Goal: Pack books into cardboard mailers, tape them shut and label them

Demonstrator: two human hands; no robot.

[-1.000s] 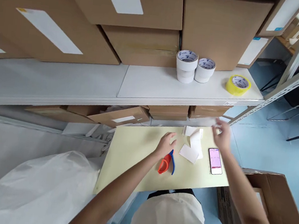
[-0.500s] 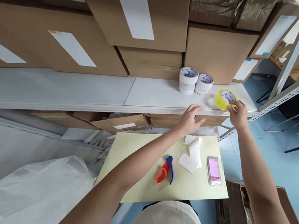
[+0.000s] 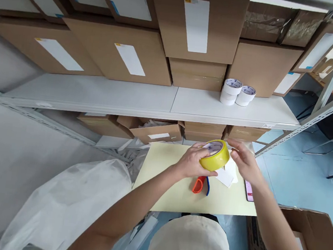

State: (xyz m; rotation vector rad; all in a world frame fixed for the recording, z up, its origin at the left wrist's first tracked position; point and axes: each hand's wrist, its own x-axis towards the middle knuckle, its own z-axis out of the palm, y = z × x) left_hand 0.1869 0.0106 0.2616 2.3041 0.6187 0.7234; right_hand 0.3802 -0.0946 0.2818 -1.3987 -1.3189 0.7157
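Note:
A roll of yellow packing tape (image 3: 217, 159) is gripped in my left hand (image 3: 194, 161), with my thumb inside its core. It is tilted and held above the pale yellow table (image 3: 170, 193). My right hand (image 3: 244, 160) is just right of the roll, fingers loosely stretched out and apart, holding nothing. Below the roll lies a red and blue tape dispenser (image 3: 198, 185), partly hidden by my left hand and the roll. White paper pieces (image 3: 227, 175) rest on the table under my right hand. A phone with a pink screen (image 3: 249, 190) sits near the right edge, partly covered by my forearm.
White tape rolls (image 3: 231, 93) stand on the grey shelf (image 3: 127, 96), before stacked cardboard boxes (image 3: 198, 72). An open carton (image 3: 159, 132) is on the lower shelf. A big white plastic bag (image 3: 76, 203) fills the left. An open cardboard box (image 3: 307, 229) stands on the floor at right.
The yellow tape roll has come off the shelf, down and left over the table. It passed from my right hand into my left. The view has shifted left.

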